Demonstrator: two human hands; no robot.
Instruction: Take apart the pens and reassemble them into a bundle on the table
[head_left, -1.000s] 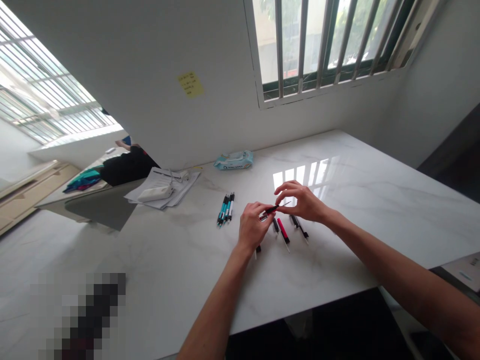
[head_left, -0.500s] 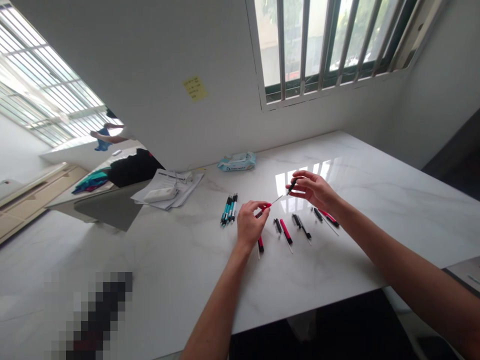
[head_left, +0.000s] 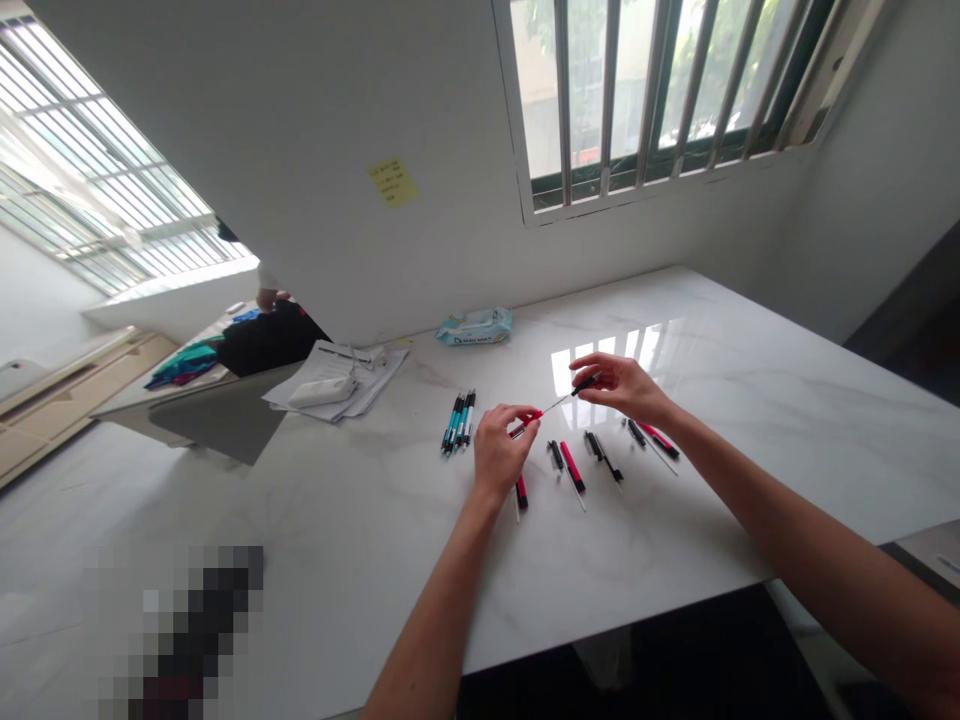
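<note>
Wipes packet (head_left: 475,327): my landmark, lying at the back of the bench (head_left: 375,560) by the wall; I can't see what is inside it.
Left hand (head_left: 504,452): nearer me than the packet and slightly right of it; I see thumb and fingertips pinched on a red pen tube (head_left: 532,420).
Red pen tube: a thin metallic rod (head_left: 556,404) sticks out of its end, pointing at the other hand.
Right hand (head_left: 624,387): right of the packet and nearer me, fingers mostly bent, thumb and fingertips gripping a black pen piece (head_left: 586,384).
Black pen piece: in line with the rod's tip; from here I can't tell whether the tip sits inside it.
Loose pen parts (head_left: 571,465): in front of the packet and to its right, red and black tubes with thin white refills (head_left: 664,458) lying outside them.
Blue pens (head_left: 458,424): side by side, just in front of the packet.
Papers (head_left: 375,392): left of the packet, with a white box-like thing (head_left: 324,390) on top, contents hidden from me.
</note>
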